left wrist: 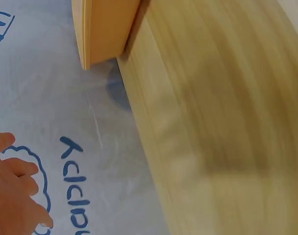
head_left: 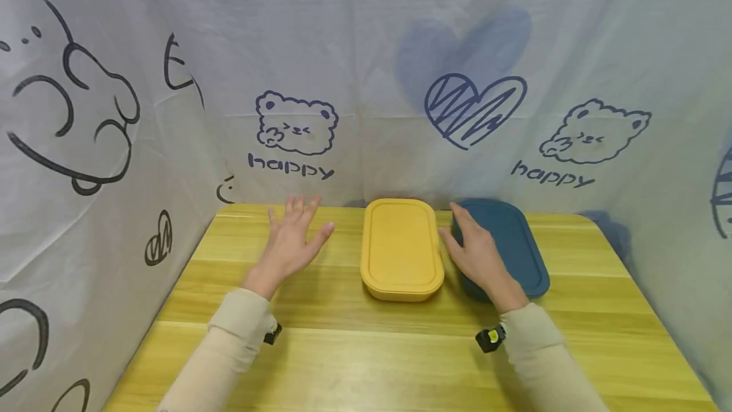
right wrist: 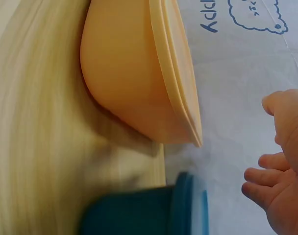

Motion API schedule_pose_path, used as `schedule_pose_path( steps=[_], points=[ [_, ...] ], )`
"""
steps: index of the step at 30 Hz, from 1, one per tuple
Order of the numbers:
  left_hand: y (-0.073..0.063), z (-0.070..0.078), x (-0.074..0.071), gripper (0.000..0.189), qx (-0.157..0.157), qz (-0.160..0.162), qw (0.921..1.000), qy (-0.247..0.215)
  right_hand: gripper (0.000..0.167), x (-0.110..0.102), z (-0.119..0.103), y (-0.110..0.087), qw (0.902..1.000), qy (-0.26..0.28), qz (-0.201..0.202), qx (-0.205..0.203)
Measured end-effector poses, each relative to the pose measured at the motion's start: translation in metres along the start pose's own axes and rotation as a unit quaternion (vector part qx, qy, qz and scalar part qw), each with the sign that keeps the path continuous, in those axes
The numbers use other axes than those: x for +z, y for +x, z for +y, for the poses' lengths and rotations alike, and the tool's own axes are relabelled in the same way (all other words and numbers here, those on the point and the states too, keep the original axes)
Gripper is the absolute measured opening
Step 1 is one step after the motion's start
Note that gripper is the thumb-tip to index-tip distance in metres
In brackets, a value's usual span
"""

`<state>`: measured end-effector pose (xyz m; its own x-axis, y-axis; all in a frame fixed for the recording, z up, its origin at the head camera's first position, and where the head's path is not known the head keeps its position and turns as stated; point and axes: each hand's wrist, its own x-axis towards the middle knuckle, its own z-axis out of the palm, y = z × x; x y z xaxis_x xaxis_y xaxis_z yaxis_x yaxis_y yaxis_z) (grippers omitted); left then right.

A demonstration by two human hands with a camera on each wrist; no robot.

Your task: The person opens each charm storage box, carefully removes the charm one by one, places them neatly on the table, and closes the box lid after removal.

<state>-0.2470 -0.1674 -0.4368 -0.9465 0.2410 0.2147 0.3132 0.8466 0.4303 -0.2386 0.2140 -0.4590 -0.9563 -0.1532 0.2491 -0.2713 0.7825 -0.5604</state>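
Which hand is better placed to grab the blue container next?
Probably the right hand: it is empty and nearest the blue container, while the left hand is beyond the yellow container.

The yellow box [head_left: 402, 247] looks like smooth, matt plastic; the dark blue box [head_left: 515, 243] likewise; the tabletop [head_left: 366, 361] shows faintly glossy wood grain; the printed hanging [head_left: 377, 157] resembles creased cloth; the sleeves [head_left: 220, 345], matt fabric.
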Motion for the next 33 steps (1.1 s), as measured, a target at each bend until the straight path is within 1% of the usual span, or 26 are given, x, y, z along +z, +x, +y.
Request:
schedule_pose_path(
  steps=[3,6,10,13,18,21,27,30,33],
  points=[
    [0.001,0.004,0.009,0.076,-0.004,0.001,0.9997,-0.022,0.067,0.005,-0.001,0.000,0.9999,0.015,0.005,-0.002],
    [0.001,0.007,0.019,0.076,-0.005,-0.002,0.9989,-0.046,0.067,0.011,-0.002,0.001,0.9997,0.025,0.002,0.007],
    [-0.002,0.011,0.032,0.075,-0.015,-0.020,0.9937,-0.110,0.066,0.020,-0.001,0.000,0.9994,0.026,-0.005,0.024],
    [-0.005,0.014,0.041,0.073,-0.026,-0.026,0.9863,-0.161,0.064,0.027,-0.002,-0.002,0.9992,0.030,-0.004,0.026],
    [-0.006,0.023,0.054,0.068,-0.036,-0.019,0.9737,-0.224,0.057,0.037,-0.005,-0.005,0.9989,0.038,0.012,0.024],
    [-0.007,0.028,0.061,0.065,-0.041,-0.016,0.9640,-0.262,0.053,0.042,-0.008,-0.006,0.9989,0.035,0.017,0.026],
    [-0.011,0.030,0.078,0.062,-0.048,-0.013,0.9479,-0.315,0.049,0.047,-0.013,-0.011,0.9993,0.018,0.022,0.026],
    [-0.011,0.029,0.085,0.061,-0.059,-0.009,0.9405,-0.334,0.048,0.048,-0.012,-0.013,0.9992,0.019,0.024,0.027],
    [-0.011,0.031,0.090,0.060,-0.073,-0.005,0.9309,-0.358,0.046,0.049,-0.011,-0.014,0.9991,0.023,0.029,0.022]
  ],
)
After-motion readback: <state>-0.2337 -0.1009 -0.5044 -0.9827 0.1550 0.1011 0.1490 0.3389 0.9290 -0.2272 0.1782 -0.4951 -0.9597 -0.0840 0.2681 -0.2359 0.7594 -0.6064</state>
